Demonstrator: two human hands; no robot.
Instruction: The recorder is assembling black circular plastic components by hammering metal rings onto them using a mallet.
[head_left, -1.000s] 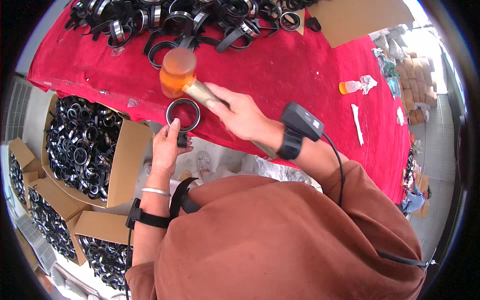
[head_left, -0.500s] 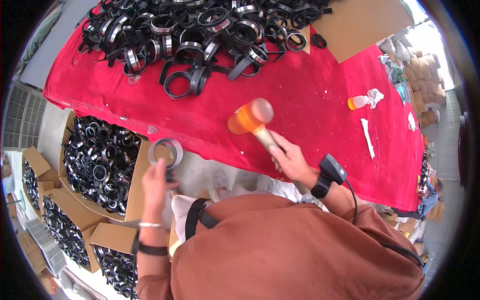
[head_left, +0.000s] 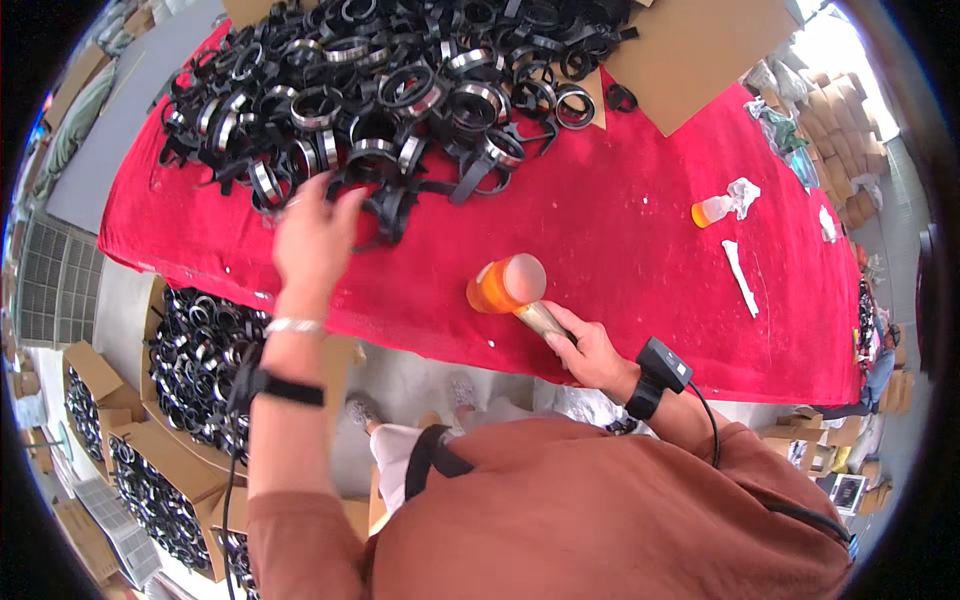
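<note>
"Red-clothed, the table (head_left: 620,260) was the largest item on record; what did it bear?"

"Black pieces with silver bands, in a heap (head_left: 400,100) across the far side; a cardboard sheet (head_left: 705,60) lay at the right end of that heap; cardboard boxes (head_left: 168,458), filled with like pieces, stood below on the left."

"And the tool; where was it, and how held?"

"A mallet (head_left: 518,292) with an orange head was over the near part of the cloth; the right hand (head_left: 590,352) had its fingers wrapped about the handle; whether the head touched the cloth could not be told."

"Its handling, in your judgement?"

"Most of the weight probably sat in the head, which appeared solid and slightly yielding; the handle seemed stiff, and was the proper place to grip."

"State of the left hand (head_left: 315,240)?"

"At the near edge of the heap; thumb spread away from the fingers, no piece seen in its grasp; blur hid the fingertips, so contact could not be confirmed."

"Finally, the single piece?"

"One silver-banded ring (head_left: 267,185) lay just left of those fingers; it was judged light and stiff, not readily broken, though the smooth band might have proved slippery; the black projections on such pieces seemed apt to snag on neighbours; the outer rim, pinched between thumb and fingers, offered the surest hold."
</note>
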